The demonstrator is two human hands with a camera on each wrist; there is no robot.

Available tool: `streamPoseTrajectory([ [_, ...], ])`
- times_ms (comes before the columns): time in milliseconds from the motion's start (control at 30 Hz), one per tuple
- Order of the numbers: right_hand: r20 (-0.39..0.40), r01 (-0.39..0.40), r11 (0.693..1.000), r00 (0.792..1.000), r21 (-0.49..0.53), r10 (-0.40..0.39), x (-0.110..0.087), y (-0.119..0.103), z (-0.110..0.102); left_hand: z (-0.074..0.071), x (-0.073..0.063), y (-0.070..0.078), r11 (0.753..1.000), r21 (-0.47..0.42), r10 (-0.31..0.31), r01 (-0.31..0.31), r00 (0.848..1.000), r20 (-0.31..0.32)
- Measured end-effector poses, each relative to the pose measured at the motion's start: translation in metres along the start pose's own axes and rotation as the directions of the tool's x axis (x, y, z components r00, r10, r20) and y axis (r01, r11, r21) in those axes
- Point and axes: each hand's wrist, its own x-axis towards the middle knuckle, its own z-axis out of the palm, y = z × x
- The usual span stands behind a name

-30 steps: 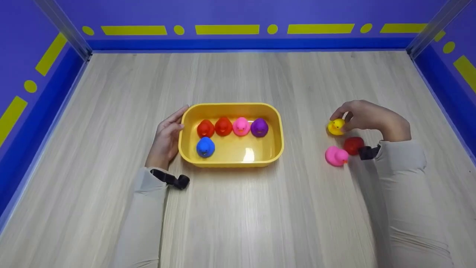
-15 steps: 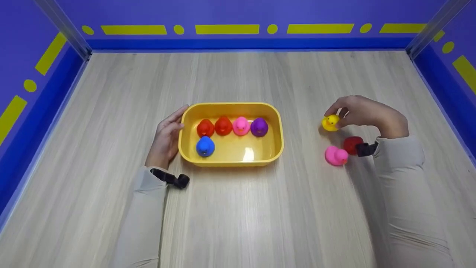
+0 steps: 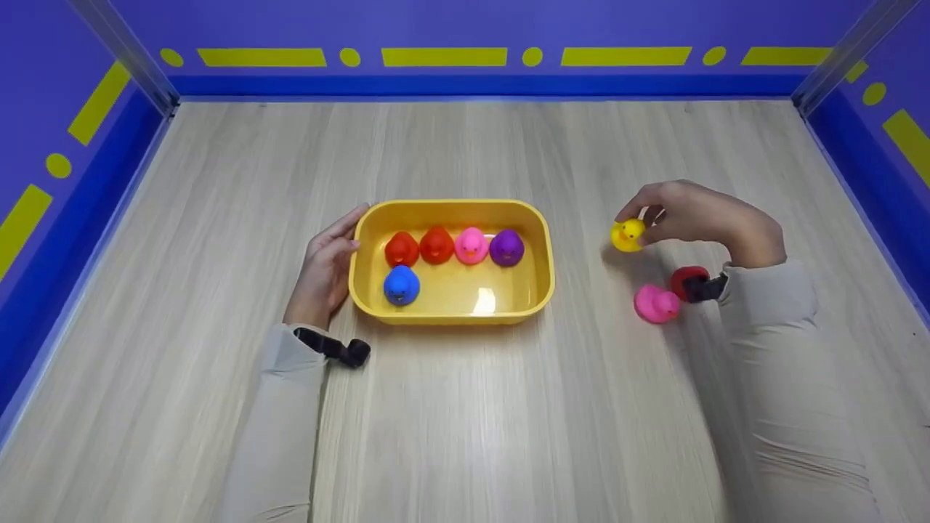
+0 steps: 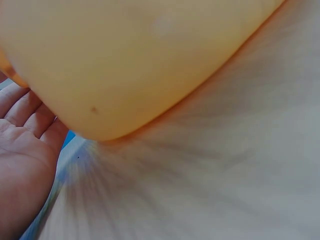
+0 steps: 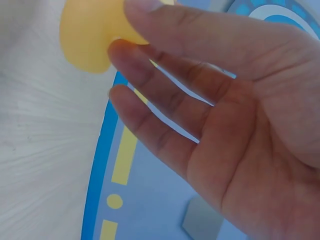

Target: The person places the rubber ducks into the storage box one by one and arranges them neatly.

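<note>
Your right hand (image 3: 701, 216) has the yellow duck (image 3: 623, 237) pinched between its thumb and fingers. The duck is to the right of the yellow tub (image 3: 465, 296), with a gap between them, and its face shows in the head view. A soft shadow falls on the wooden surface (image 3: 465, 414) next to it. In the right wrist view, your thumb presses on the duck's side, and some of your other fingers spread out below it.

Your left hand (image 3: 325, 269) is loose and rests on the left end of the tub. Its fingers lie nearly straight along the outside, and its thumb touches the rim.

Five ducks sit in the tub. Along the far side, from left to right, you have a red duck (image 3: 401, 250), another red duck (image 3: 437, 245), a pink duck (image 3: 471, 245) and a purple duck (image 3: 506, 249). A blue duck (image 3: 401, 285) sits on your side of the first red one.

Near your right wrist, a second pink duck (image 3: 654, 303) is on the surface. Just beside it is a red toy (image 3: 683, 280), partly hidden by the black wrist camera (image 3: 705, 289). Behind it all stands a purple-blue wall (image 3: 465, 22) with yellow bars and dots.
</note>
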Motion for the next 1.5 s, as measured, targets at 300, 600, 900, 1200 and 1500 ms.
streamPoseTrajectory([
  [300, -0.016, 0.039, 0.999, 0.999, -0.001, -0.039, 0.003, -0.012, -0.002, 0.001, 0.0, 0.002, 1.0, 0.003, -0.003, 0.003, 1.0, 0.007],
  [600, -0.016, 0.048, 0.998, 0.999, -0.027, -0.049, 0.006, -0.023, -0.003, 0.001, 0.001, 0.001, 1.0, 0.0, -0.007, 0.007, 1.0, 0.008],
  [900, -0.024, 0.106, 0.992, 0.994, -0.066, -0.108, 0.01, -0.037, -0.004, 0.0, 0.001, 0.0, 1.0, -0.013, -0.009, 0.009, 1.0, -0.008],
  [1200, -0.022, 0.154, 0.984, 0.987, -0.093, -0.157, 0.015, -0.052, -0.005, 0.0, 0.0, 0.001, 1.0, -0.017, -0.01, 0.01, 1.0, -0.002],
  [1500, -0.013, 0.173, 0.98, 0.985, -0.095, -0.175, 0.021, -0.067, -0.005, 0.0, 0.0, 0.001, 1.0, -0.02, -0.005, 0.005, 1.0, -0.009],
])
